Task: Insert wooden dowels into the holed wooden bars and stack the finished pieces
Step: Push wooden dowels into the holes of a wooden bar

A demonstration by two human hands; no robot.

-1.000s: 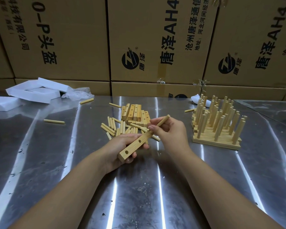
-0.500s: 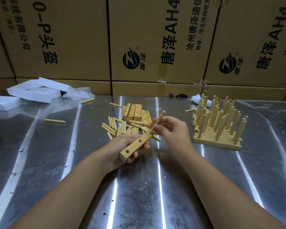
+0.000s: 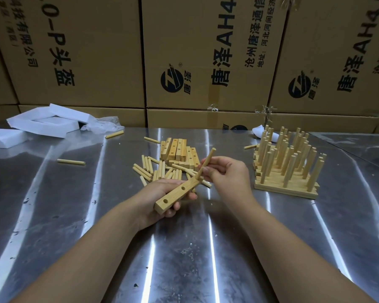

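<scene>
- At frame centre, the left hand (image 3: 162,199) is clamped around a bar (image 3: 177,194); the right hand (image 3: 227,173) pinches a dowel (image 3: 206,164) at the bar's far hole.
- Both pieces look light, stiff and smooth; gripping the dowel low should prevent wobble.
- Finished stack (image 3: 288,165) sits at right.

Left hand (image 3: 162,200) grips a pale rectangular holed wooden bar (image 3: 177,194) above the steel bench (image 3: 96,215). Right hand (image 3: 227,173) pinches a round wooden dowel (image 3: 206,164), its lower end at the bar's far end.
</scene>
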